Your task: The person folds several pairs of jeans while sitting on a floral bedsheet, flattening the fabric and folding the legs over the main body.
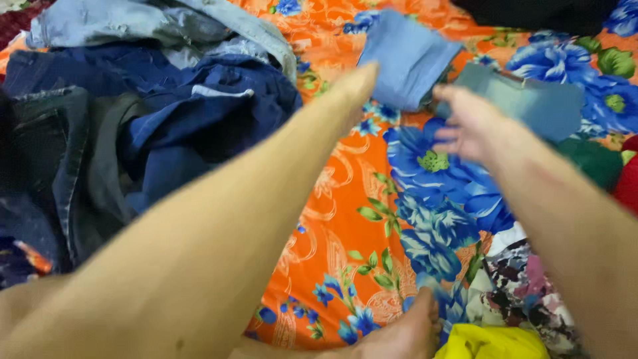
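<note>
Left hand touches the near corner of the folded blue cloth, fingers extended, grasping nothing. Right hand, open, meets the grey-blue cloth beside it; both lie toward the bed's far edge.

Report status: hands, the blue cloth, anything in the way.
Left hand and right hand at folded light-blue cloth; grip blurred. Denim pile lies left, apart. Nothing between.

The whole view is filled by an orange bedsheet printed with large blue flowers and green leaves. It is evenly lit, without hard shadows. No wall, floor or window can be made out; a dark edge lies at 1 o'clock.
</note>
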